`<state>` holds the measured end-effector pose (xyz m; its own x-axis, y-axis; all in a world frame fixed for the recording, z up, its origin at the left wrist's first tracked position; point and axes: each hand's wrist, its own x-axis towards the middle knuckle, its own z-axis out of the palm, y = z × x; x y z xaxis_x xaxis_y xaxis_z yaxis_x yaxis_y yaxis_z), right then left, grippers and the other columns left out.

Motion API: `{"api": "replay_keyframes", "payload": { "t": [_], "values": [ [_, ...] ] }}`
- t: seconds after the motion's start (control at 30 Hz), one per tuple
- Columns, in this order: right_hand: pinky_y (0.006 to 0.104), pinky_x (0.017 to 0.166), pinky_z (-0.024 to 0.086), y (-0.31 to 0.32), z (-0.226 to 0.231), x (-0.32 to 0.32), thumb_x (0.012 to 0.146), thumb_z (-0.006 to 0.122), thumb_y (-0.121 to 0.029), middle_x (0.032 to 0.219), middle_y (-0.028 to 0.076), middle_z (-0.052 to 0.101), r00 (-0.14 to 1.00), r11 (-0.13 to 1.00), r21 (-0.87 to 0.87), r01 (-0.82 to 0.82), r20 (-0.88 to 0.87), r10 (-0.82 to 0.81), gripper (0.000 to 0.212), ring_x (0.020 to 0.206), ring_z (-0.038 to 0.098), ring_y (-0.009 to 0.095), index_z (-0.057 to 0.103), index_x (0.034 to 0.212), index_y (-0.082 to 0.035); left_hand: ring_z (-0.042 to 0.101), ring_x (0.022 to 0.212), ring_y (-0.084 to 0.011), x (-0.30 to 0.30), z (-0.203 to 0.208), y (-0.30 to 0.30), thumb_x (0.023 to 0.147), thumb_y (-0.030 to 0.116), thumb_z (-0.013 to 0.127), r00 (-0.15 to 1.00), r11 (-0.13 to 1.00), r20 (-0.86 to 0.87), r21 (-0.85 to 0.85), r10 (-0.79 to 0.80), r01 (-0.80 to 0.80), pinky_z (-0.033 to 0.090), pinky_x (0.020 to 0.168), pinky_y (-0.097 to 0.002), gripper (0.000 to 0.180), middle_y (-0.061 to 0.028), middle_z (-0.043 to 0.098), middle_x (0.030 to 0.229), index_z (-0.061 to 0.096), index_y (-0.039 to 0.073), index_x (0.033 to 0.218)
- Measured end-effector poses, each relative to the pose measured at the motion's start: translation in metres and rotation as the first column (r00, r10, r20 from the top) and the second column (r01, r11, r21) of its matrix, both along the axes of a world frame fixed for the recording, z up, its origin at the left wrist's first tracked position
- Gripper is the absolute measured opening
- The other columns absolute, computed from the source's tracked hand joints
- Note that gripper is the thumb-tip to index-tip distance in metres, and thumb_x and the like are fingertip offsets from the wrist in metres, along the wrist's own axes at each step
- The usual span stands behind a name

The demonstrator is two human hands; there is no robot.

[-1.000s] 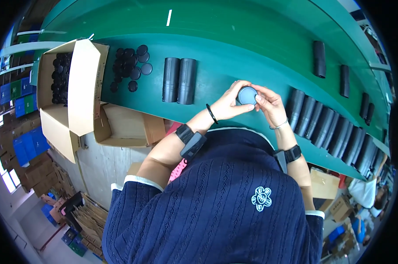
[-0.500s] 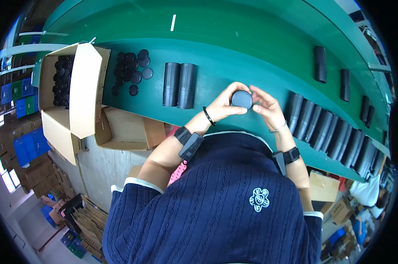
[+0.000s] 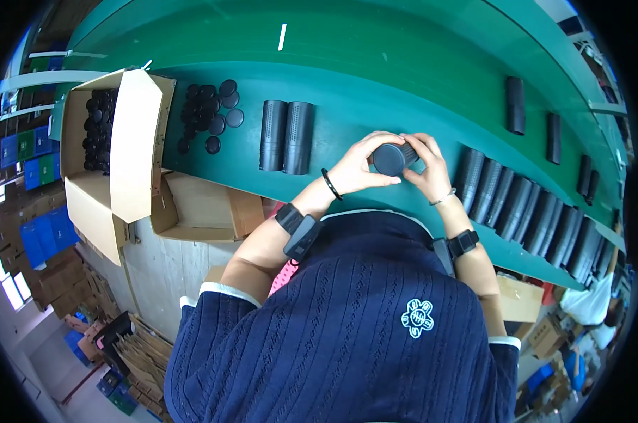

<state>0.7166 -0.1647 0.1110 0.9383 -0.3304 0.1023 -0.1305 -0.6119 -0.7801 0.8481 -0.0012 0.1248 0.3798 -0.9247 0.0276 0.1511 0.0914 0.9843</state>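
Both hands hold one black cylinder [image 3: 391, 158] end-on above the green bench [image 3: 347, 77]. My left hand [image 3: 358, 169] cups its left side and my right hand [image 3: 428, 166] wraps its right side. The round end cap faces the camera. Two black perforated tubes [image 3: 286, 136] lie side by side to the left of my hands. A long row of similar black tubes [image 3: 523, 208] lies to the right along the bench edge.
A pile of round black caps [image 3: 210, 116] lies left of the two tubes. An open cardboard box [image 3: 114, 141] with more black caps stands at the bench's left end. Separate black tubes [image 3: 515, 104] lie farther back on the right. Cartons and blue crates fill the floor at left.
The cylinder has been turned slightly in my hands, which stay in about the same place above the bench.
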Motion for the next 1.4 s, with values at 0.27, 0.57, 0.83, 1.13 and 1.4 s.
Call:
{"api": "replay_keyframes", "payload": {
  "t": [0.27,0.57,0.83,1.13,1.4],
  "values": [
    [0.0395,0.092,0.045,0.001,0.002,-0.004,0.06,0.075,-0.005,0.115,0.011,0.053,1.0,0.997,-0.075,-0.01,-0.008,0.009,0.066,0.109,0.051,0.032,0.059,0.123,-0.014,0.045,0.124,-0.0204,0.005,-0.008,0.001,0.068,0.006,0.081,0.993,0.997,-0.094,-0.034,-0.074,0.071,0.046,0.098,-0.0356,0.067,-0.0067,0.044,0.133,0.051,0.009,0.128],
    [0.0381,0.095,0.043,-0.001,-0.005,-0.007,0.065,0.08,-0.017,0.12,0.014,0.052,0.989,0.98,0.185,-0.08,-0.106,0.101,0.075,0.116,0.05,0.03,0.045,0.131,-0.008,0.043,0.124,-0.0184,0.005,-0.007,-0.002,0.073,0.003,0.076,0.931,1.0,-0.365,0.022,0.012,-0.004,0.043,0.1,-0.0336,0.069,-0.0077,0.046,0.133,0.041,0.008,0.132],
    [0.0361,0.096,0.046,-0.001,0.025,0.002,0.068,0.082,-0.022,0.127,0.011,0.048,0.991,0.894,0.431,-0.127,0.009,0.137,0.075,0.116,0.051,0.025,0.048,0.132,-0.006,0.05,0.118,-0.0228,0.002,-0.016,-0.001,0.074,0.012,0.076,1.0,0.999,0.021,0.052,-0.004,0.003,0.042,0.099,-0.0375,0.062,-0.0096,0.051,0.126,0.047,0.005,0.128],
    [0.0341,0.089,0.049,0.019,0.034,0.001,0.066,0.083,-0.023,0.116,0.012,0.055,0.998,0.956,0.286,-0.063,0.033,0.056,0.071,0.107,0.056,0.024,0.052,0.126,-0.004,0.057,0.111,-0.0334,-0.01,-0.021,-0.001,0.068,0.024,0.081,0.879,0.987,0.464,0.053,0.112,-0.154,0.047,0.093,-0.0398,0.071,-0.0183,0.057,0.121,0.048,0.002,0.126],
    [0.0342,0.091,0.046,0.016,0.027,0.007,0.065,0.083,-0.021,0.115,0.012,0.055,0.997,0.967,0.244,-0.08,0.018,0.078,0.072,0.11,0.054,0.025,0.051,0.127,-0.003,0.061,0.105,-0.0296,-0.014,-0.018,0.002,0.066,0.017,0.082,0.891,0.974,0.421,0.07,0.169,-0.218,0.049,0.09,-0.0376,0.069,-0.016,0.06,0.115,0.048,0.001,0.124]
  ]
}}
